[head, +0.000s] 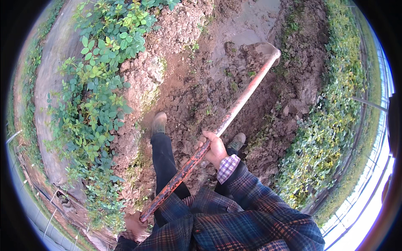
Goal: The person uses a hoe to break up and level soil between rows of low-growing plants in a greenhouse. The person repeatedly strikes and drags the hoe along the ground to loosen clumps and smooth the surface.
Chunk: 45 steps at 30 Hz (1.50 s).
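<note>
Both my hands are on the long handle point(245, 97) of a hoe, which has worn red paint. My right hand point(215, 149) wraps the middle of the handle, in front of my body. Down by its butt end, at the lower left, my left hand point(135, 224) grips it too. The mud-coated hoe blade point(265, 51) is at the far upper end, beside a heap of wet, clumped soil point(245, 64). Mud and the handle's end partly hide the blade, so how deep it sits cannot be told.
A muddy furrow point(188, 103) runs ahead between raised soil banks, with standing water point(257, 18) at its far end. Leafy bushes point(97, 94) line the left bank and more plants point(333, 125) the right. My left shoe point(159, 122) and right shoe point(237, 140) stand on the soil.
</note>
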### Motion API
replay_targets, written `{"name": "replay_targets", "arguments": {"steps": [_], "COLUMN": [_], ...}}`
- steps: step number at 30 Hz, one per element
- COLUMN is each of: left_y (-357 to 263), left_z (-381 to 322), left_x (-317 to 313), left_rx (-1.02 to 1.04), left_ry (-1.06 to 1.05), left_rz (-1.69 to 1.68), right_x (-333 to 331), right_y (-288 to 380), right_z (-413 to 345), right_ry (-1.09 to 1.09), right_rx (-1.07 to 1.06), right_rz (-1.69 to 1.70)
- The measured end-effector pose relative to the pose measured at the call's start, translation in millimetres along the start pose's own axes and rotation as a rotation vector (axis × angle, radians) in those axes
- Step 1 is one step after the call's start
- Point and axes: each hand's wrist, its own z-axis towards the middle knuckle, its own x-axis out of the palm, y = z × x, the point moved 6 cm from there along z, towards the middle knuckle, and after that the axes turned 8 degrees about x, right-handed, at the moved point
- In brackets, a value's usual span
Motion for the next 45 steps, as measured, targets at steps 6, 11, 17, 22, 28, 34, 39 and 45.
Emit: {"name": "replay_targets", "arguments": {"steps": [6,11,17,22,28,34,39,45], "left_y": [-40,-81,-87,-77,-91,-113,-112,-88], "left_z": [60,4,-100,-81,18,-18,-134,-155], "left_x": [5,45,49,51,33,52,66,56], "left_rx": [-0.255,-0.515,-0.597,-0.435,-0.246,-0.444,-0.635,-0.607], "left_ry": [0.075,0.274,0.457,0.344,0.071,0.16,0.393,0.402], "left_rz": [-0.21,-0.292,-0.213,-0.097,-0.139,-0.183,-0.209,-0.138], "right_x": [51,13,-24,-56,-18,-21,-33,-78], "right_y": [80,29,-44,-33,73,12,-44,-101], "right_z": [66,130,21,28,55,94,39,-10], "right_ry": [0.217,-0.012,0.043,0.048,0.162,0.047,0.065,-0.012], "right_rx": [-0.238,-0.024,0.212,0.103,-0.057,0.051,0.188,0.301], "right_rz": [-0.129,-0.309,-0.052,-0.042,-0.002,-0.233,-0.224,-0.038]}}
